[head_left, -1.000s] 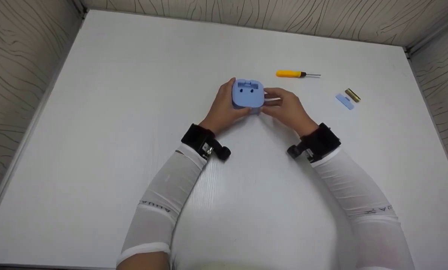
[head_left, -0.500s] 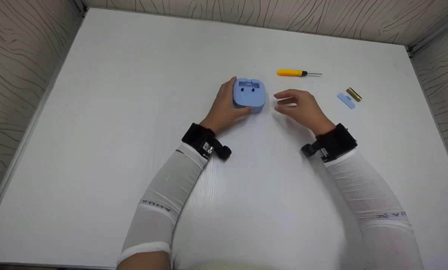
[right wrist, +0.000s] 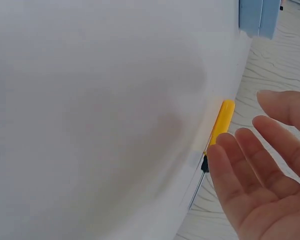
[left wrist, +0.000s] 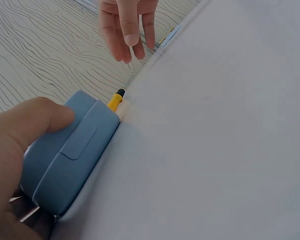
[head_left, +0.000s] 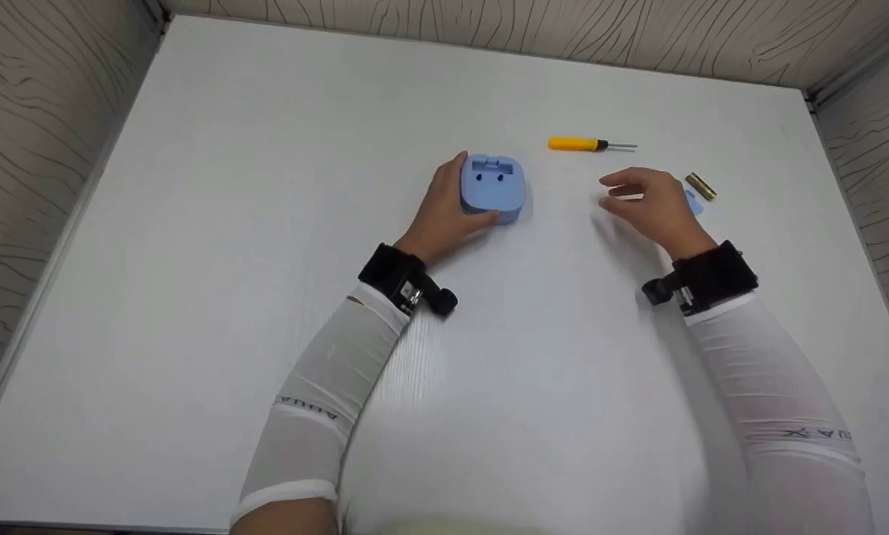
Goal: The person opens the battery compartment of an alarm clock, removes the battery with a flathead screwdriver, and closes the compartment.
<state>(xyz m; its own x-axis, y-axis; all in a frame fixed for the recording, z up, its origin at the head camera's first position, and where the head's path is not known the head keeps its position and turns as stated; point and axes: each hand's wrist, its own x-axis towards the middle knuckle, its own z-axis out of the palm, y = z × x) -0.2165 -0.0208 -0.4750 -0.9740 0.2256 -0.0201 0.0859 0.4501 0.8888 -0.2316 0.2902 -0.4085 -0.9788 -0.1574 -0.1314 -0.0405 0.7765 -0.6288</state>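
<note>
From the head view, we see the left hand (head_left: 443, 214) grasping a light-blue box (head_left: 493, 196) on the white tabletop (head_left: 266, 223), its thumb along the near side; a recessed slot and two dark holes face up. Apart from it, the right hand (head_left: 654, 204) hangs with fingers released and loosely bent, partly hiding a blue strip (head_left: 694, 203) near a gold-coloured piece (head_left: 701, 186). A yellow-handled screwdriver (head_left: 577, 144) lies beyond. In the left wrist view, we find the left thumb against the box's wall. In the right wrist view, we see the screwdriver partly behind the right fingers.
</note>
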